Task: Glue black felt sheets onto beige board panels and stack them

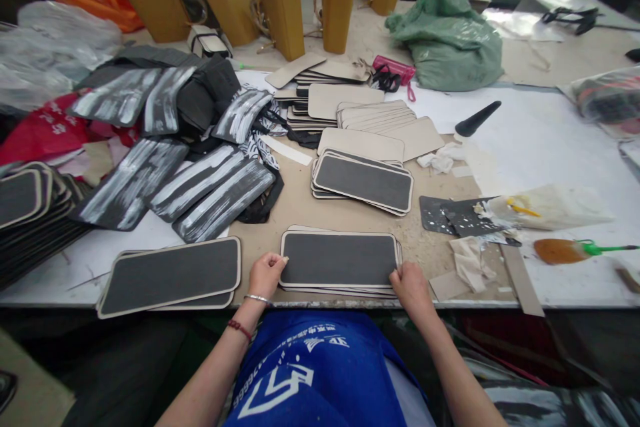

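Directly in front of me, at the table's near edge, lies a dark grey rectangular panel (337,259) with a beige rounded border, on top of a small stack of similar panels. My left hand (267,275) pinches its left edge, fingers closed. At the right end, my right hand (411,287) has its fingers closed on the lower right corner. Further left is another pair of bordered panels (173,273), slightly fanned. Behind the held panel sits a skewed stack of bordered panels (364,180), with plain beige boards (345,100) heaped beyond it.
Black pieces smeared with white (225,197) pile up at the left, beside a stack of bordered panels (35,213). Mustard-coloured bins (280,20) and a green bag (445,40) stand at the back. Scraps, a black tapered object (479,119) and an amber bottle (560,251) lie right.
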`<state>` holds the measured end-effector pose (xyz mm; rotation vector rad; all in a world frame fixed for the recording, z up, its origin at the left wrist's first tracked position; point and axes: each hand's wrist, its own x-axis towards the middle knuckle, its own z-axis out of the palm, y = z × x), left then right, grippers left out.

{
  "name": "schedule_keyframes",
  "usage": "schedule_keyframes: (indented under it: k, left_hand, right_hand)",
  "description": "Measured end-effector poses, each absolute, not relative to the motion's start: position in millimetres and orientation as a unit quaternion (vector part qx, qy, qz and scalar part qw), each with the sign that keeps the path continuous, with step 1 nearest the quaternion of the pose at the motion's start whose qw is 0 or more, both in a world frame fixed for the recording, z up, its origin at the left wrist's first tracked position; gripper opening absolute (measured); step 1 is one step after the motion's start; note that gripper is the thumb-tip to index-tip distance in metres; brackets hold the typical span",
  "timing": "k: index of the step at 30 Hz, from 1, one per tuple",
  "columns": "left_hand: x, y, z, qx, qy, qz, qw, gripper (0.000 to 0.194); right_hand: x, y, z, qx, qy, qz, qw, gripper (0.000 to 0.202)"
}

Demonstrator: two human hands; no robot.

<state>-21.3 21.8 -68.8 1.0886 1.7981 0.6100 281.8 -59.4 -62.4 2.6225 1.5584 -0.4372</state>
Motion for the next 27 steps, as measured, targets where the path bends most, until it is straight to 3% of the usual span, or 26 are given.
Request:
schedule_keyframes:
  k: [6, 11, 15, 19, 27]
  left_hand:
    - [-20, 22, -68, 0.44, 0.73, 0.247, 0.461, 0.023]
    - [-17, 22, -64, 0.436, 0.734, 0.25, 0.457, 0.019]
    - [-16, 22, -64, 0.433, 0.742, 0.246, 0.449, 0.017]
    - [-15, 21, -66, 0.435, 0.749, 0.238, 0.44, 0.016]
    - [-18, 21, -65, 0.463, 0.753, 0.202, 0.422, 0.017]
  right_hand:
    - [285, -59, -62, 0.846, 0.509, -0.156, 0.032, 0.014]
    - [301, -65, -59, 0.832, 0.517, -0.196, 0.043, 0.028]
    - [302, -64, -56, 0.829, 0.549, -0.105, -0.009, 0.028]
    - [271, -44, -53, 0.742, 0.665, -0.023, -0.079, 0.046]
    - [238, -15, -76, 0.616, 0.785, -0.055, -0.029, 0.053]
